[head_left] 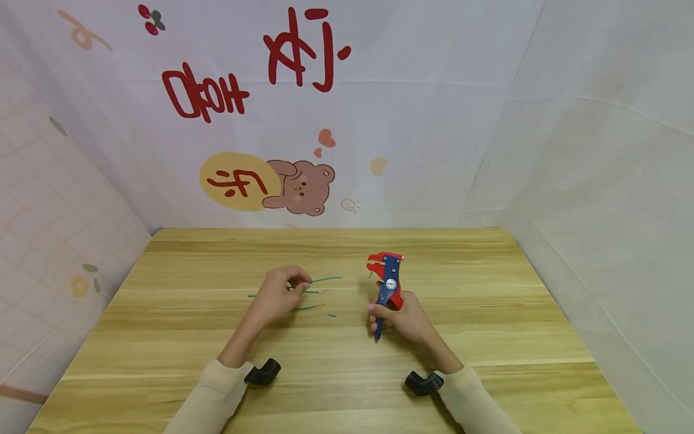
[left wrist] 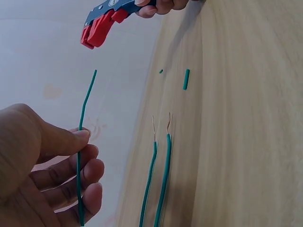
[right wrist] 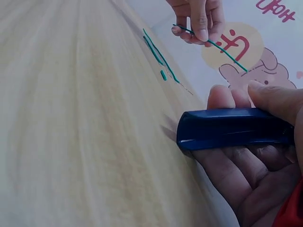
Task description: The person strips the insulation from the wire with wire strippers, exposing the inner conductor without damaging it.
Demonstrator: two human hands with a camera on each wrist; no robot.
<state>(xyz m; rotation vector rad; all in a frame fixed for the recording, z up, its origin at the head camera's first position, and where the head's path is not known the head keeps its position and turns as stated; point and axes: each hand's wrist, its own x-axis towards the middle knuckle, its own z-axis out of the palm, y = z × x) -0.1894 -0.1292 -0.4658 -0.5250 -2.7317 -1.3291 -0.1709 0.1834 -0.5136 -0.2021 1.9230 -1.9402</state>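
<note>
My left hand (head_left: 281,292) pinches a green wire (left wrist: 87,97) between thumb and fingers, its free end pointing toward the tool; that end looks fully covered in insulation. My right hand (head_left: 409,316) grips a blue and red wire stripper (head_left: 391,280) by the handles, jaws up and facing left, apart from the wire. Below my left hand, two green wires (left wrist: 163,182) lie side by side on the table, each with bare copper (left wrist: 169,120) at one end. In the right wrist view, the stripper's blue handle (right wrist: 227,127) lies across the fingers.
A short cut piece of green insulation (head_left: 332,315) lies on the wooden table (head_left: 347,386) between the hands. A smaller green bit (left wrist: 161,71) lies farther off. Behind the table hangs a printed white cloth (head_left: 423,150) with a bear.
</note>
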